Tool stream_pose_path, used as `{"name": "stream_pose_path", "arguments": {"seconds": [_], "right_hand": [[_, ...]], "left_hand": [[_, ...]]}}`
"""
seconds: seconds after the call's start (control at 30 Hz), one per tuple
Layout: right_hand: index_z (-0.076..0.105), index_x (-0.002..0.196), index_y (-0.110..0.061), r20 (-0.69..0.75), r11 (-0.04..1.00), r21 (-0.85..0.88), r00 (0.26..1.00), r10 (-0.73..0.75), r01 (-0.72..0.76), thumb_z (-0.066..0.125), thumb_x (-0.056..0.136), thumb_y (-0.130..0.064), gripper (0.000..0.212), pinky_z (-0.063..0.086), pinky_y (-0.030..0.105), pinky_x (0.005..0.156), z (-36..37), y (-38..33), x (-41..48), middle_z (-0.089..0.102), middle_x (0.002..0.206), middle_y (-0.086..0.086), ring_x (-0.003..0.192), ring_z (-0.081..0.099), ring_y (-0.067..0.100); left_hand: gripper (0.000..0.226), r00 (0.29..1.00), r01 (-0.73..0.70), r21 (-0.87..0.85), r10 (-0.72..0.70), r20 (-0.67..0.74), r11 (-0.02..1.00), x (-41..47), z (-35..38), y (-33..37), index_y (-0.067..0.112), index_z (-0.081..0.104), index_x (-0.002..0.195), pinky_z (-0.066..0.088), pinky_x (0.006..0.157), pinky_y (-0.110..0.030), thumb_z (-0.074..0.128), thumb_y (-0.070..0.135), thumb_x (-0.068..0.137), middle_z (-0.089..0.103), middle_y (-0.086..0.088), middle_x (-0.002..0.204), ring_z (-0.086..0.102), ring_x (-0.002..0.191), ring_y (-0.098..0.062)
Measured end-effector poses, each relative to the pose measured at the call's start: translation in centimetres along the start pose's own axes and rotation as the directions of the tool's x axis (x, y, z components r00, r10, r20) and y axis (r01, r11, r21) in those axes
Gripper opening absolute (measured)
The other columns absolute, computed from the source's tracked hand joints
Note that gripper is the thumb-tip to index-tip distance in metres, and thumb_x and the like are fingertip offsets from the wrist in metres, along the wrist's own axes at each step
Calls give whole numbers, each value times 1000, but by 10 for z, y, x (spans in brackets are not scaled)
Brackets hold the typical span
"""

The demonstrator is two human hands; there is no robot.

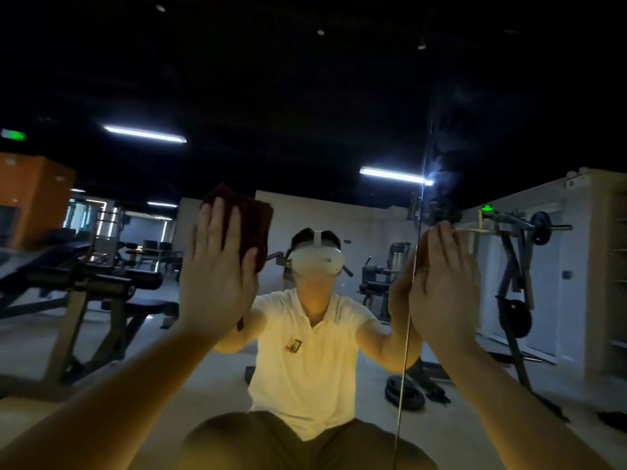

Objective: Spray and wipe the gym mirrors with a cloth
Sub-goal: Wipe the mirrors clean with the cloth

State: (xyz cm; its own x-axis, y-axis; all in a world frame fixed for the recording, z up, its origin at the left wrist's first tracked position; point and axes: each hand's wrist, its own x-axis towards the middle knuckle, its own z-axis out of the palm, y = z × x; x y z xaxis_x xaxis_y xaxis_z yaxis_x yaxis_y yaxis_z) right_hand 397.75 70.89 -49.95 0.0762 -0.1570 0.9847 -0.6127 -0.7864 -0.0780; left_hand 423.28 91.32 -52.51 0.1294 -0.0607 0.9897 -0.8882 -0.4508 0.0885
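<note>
A large gym mirror (322, 164) fills the view right in front of me. My left hand (217, 269) lies flat with straight fingers, pressing a dark brown cloth (252, 215) against the glass at about head height. My right hand (444, 283) rests flat on the mirror too, fingers straight, just right of a vertical seam (412, 283) between two mirror panels. It holds nothing. No spray bottle is in view. My own reflection, crouched low in a white shirt, shows between the two hands.
All gym gear appears only as reflection: benches (84, 276) at the left, a plate-loaded machine (519, 252) at the right, weight plates (403, 391) on the floor. The room is dim, with strip lights (146, 134) overhead.
</note>
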Motion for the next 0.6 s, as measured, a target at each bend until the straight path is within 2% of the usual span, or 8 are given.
{"name": "stream_pose_path", "arguments": {"seconds": [0.1,0.17,0.3,0.4,0.47,0.53,0.6], "right_hand": [[31,160,-7,25,999,-11,999,-39,39,32,97,-27,66,20,57,126,-2,0,-7,24,169,13,157,18,33],[31,160,-8,60,995,1,993,-98,98,24,95,-33,70,19,55,127,-4,4,-20,25,169,14,157,18,32],[27,160,-11,38,982,3,981,-191,191,34,101,-30,63,21,58,125,-9,22,-62,24,168,18,157,18,33],[25,162,-11,15,989,9,989,-147,147,30,100,-30,64,20,59,124,-15,41,-86,23,168,19,157,18,35],[28,161,-10,47,994,-1,993,-108,108,32,101,-33,64,22,60,124,-13,47,-97,22,169,18,157,17,34],[28,161,-8,69,995,-24,993,-93,94,35,103,-31,63,22,60,124,-8,46,-105,21,169,16,158,15,33],[27,162,-8,73,997,-20,994,-75,77,35,103,-28,62,20,58,125,-4,44,-107,19,170,15,159,12,31]], "left_hand": [[66,976,210,-91,-214,-37,974,-4,4,24,0,21,163,17,128,-59,24,36,109,12,-24,172,6,161,-40],[64,962,258,-127,-266,-57,958,-4,12,56,-2,20,163,14,129,-58,27,31,108,10,-25,172,5,161,-41],[61,990,128,-112,-134,-52,985,-19,35,130,3,18,164,9,130,-56,32,28,110,8,-22,173,2,161,-39],[62,1000,-13,-187,11,-12,982,-44,47,187,6,13,164,0,130,-50,28,28,108,4,-19,174,-3,162,-34],[63,991,-111,-248,126,46,962,-64,52,216,8,12,165,2,131,-50,26,27,106,5,-17,174,-4,162,-31],[65,978,-166,-281,194,75,945,-76,52,222,9,17,165,5,132,-49,27,27,104,7,-15,175,-4,162,-28],[64,963,-233,-237,259,81,943,-80,52,201,12,17,165,6,132,-50,30,28,105,6,-12,175,-4,163,-27]]}}
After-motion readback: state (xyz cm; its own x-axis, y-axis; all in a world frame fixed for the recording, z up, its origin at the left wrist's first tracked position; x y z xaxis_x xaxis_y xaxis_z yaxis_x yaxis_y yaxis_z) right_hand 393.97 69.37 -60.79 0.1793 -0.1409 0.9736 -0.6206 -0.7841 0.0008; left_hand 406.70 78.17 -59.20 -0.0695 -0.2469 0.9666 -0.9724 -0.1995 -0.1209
